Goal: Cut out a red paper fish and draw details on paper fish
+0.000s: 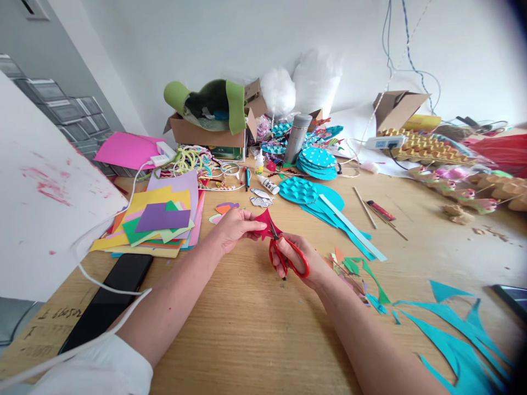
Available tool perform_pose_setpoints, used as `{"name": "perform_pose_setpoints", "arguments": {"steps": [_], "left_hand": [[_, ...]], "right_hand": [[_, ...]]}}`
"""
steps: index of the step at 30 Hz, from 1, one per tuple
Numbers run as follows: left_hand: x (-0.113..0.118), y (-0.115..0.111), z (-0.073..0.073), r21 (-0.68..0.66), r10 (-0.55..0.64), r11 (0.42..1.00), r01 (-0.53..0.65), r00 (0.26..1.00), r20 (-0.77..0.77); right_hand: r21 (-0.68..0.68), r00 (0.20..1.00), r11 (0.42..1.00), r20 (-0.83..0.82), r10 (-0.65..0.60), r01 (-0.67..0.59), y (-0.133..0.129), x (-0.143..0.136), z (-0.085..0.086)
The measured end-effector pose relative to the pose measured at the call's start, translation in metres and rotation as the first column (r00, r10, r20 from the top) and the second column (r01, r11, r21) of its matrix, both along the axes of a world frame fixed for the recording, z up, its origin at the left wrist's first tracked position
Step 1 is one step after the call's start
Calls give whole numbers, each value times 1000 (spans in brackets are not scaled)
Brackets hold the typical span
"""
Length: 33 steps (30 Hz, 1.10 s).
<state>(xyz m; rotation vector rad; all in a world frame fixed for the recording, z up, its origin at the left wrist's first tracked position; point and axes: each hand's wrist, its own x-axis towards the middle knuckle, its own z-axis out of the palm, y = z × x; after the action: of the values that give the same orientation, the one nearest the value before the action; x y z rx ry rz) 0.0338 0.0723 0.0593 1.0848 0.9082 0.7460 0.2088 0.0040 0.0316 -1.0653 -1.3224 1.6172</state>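
Observation:
Near the middle of the view, my left hand (236, 226) pinches a small dark red piece of paper (267, 222) with a jagged edge. My right hand (302, 257) is wrapped round the red handles of a pair of scissors (304, 267). The scissor blades point up and left and lie against the red paper. Both hands are close together above the wooden table (247, 312). Beyond them lie cut-out fish shapes (262, 198) and a white glue bottle (269, 185).
Stacked coloured paper (162, 218) and a black phone (119, 285) lie at left. Blue discs and strips (315, 195) are behind my right hand. Blue scraps (448, 329) cover the right front. A grey flask (297, 138) stands at the back near a cardboard box (201, 131).

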Motion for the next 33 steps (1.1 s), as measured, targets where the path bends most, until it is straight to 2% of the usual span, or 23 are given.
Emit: {"name": "perform_pose_setpoints", "arguments": {"steps": [17, 26, 33], "left_hand": [[-1, 1, 0, 6, 7, 1000, -7, 1000, 2], [-1, 1, 1, 39, 9, 999, -9, 1000, 10], [-1, 1, -1, 40, 2, 999, -3, 1000, 21]], "right_hand": [[-19, 1000, 1000, -4, -7, 7, 0, 0, -1], [-48, 997, 999, -81, 20, -24, 0, 0, -1], [-59, 997, 998, -68, -23, 19, 0, -2, 0]]}}
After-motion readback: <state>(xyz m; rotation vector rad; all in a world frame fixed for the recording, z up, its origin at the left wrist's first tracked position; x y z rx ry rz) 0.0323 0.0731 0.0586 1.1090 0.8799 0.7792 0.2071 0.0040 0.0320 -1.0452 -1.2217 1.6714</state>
